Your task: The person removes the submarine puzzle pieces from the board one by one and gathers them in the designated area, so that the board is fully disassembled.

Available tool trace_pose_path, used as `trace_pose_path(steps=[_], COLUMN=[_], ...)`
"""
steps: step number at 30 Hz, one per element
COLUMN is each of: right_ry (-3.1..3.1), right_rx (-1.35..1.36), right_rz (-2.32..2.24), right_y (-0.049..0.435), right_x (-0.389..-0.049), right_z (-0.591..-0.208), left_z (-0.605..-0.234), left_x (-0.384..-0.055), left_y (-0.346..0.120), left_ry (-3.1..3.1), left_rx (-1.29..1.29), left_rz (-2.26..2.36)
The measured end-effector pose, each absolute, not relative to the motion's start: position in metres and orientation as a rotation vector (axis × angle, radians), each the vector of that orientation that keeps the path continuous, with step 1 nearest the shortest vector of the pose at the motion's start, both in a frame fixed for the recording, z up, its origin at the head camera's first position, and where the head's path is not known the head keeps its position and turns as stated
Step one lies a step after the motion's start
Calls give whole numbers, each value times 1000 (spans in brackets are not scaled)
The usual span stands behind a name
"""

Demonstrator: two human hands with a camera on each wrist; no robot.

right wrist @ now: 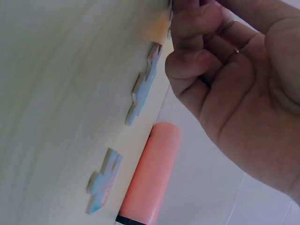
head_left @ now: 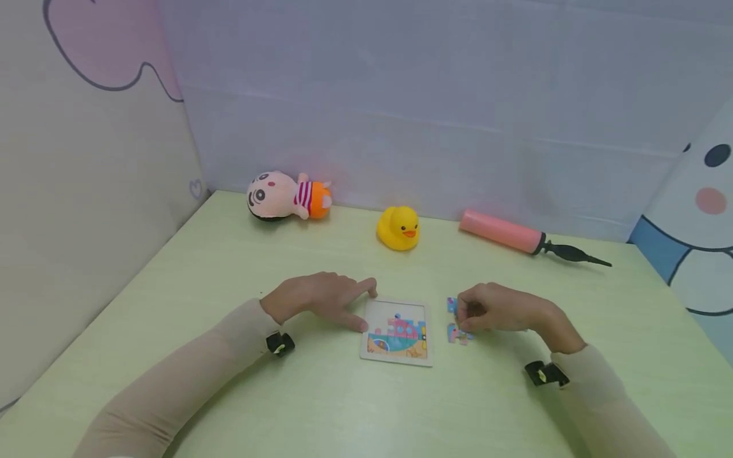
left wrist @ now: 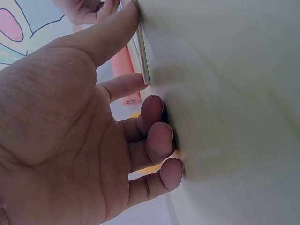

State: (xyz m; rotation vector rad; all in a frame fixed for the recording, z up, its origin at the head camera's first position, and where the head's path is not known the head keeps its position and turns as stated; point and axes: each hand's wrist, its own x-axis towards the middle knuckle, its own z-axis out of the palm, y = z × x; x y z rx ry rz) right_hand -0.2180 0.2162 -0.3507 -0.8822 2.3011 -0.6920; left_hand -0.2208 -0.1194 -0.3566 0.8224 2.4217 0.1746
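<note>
A square jigsaw tray [head_left: 396, 362] lies on the table, its lower part filled with pieces forming a pink and teal sea picture. At its left side, my left hand [head_left: 329, 298] touches the frame with thumb and index finger; the other fingertips [left wrist: 160, 140] rest on the tabletop. To the right of the tray, my right hand [head_left: 504, 308] has curled fingers, and thumb and fingertips come together at a small puzzle piece [head_left: 458, 334]. Another piece [head_left: 452, 305] shows beside these fingers. In the right wrist view, loose pieces [right wrist: 144, 86] lie on the table beyond the hand.
Along the back of the table are a plush doll [head_left: 286, 196], a yellow rubber duck [head_left: 398, 228] and a pink hand pump [head_left: 504, 231] with a black nozzle. Printed cloth walls [head_left: 401, 114] stand behind and at the sides.
</note>
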Motion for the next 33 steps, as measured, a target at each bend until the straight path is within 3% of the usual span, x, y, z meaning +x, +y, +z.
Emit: trace_pose_path(steps=[12,33], right_ry=[2305,2274], right_rx=[-974,-1024], right_rz=[-738,-695], right_y=[214,159], right_x=[-220,-224], right_z=[-352,-348], left_z=[-355,-357], left_x=[-220,-220], left_y=[-118,-121], left_ry=[2415,2431], left_rx=[828,839], left_rz=[165,177])
